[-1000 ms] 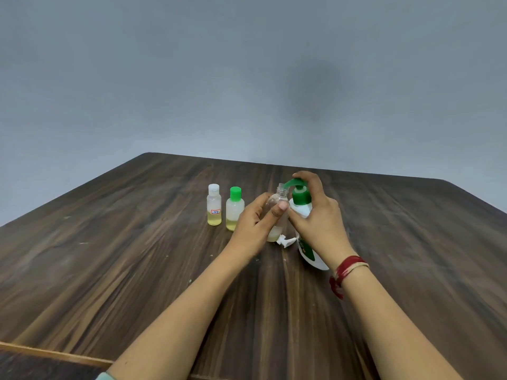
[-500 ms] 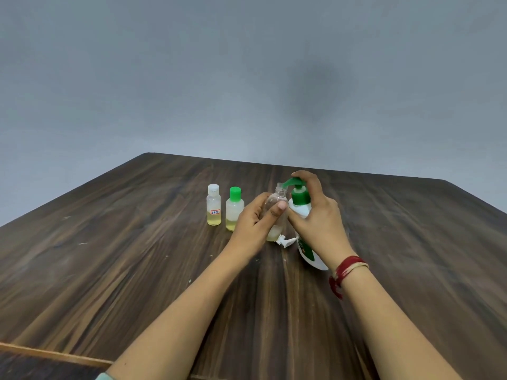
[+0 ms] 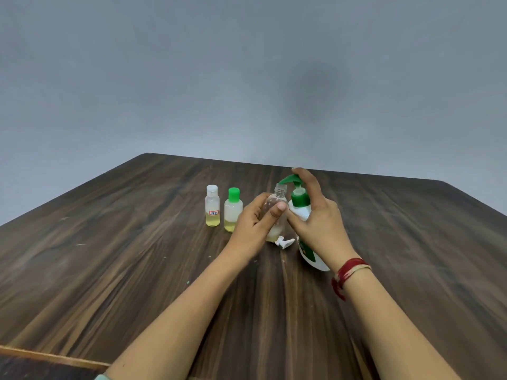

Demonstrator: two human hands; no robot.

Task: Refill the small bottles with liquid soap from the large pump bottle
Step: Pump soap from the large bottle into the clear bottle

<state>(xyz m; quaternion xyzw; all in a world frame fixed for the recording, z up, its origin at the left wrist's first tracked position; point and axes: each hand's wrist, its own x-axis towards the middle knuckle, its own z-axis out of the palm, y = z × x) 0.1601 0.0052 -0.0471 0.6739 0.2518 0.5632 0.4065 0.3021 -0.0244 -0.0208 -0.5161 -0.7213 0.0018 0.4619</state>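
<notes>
Even, soft light; wall (image 3: pixel 247 78) shadow; edges perhaps slightly bowed.

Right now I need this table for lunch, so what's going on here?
A person is refilling small bottles. The left hand holds an open clear bottle upright, a little yellowish liquid inside. The right hand holds the pump bottle, a finger on its green pump head, spout above the open mouth. A white cap lies beside them. A white-capped bottle and a green-capped bottle stand to the left, partly filled.

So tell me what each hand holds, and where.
Left hand grips the clear bottle round its body. Right hand holds the pump bottle at its shoulder, finger on the pump head.
</notes>
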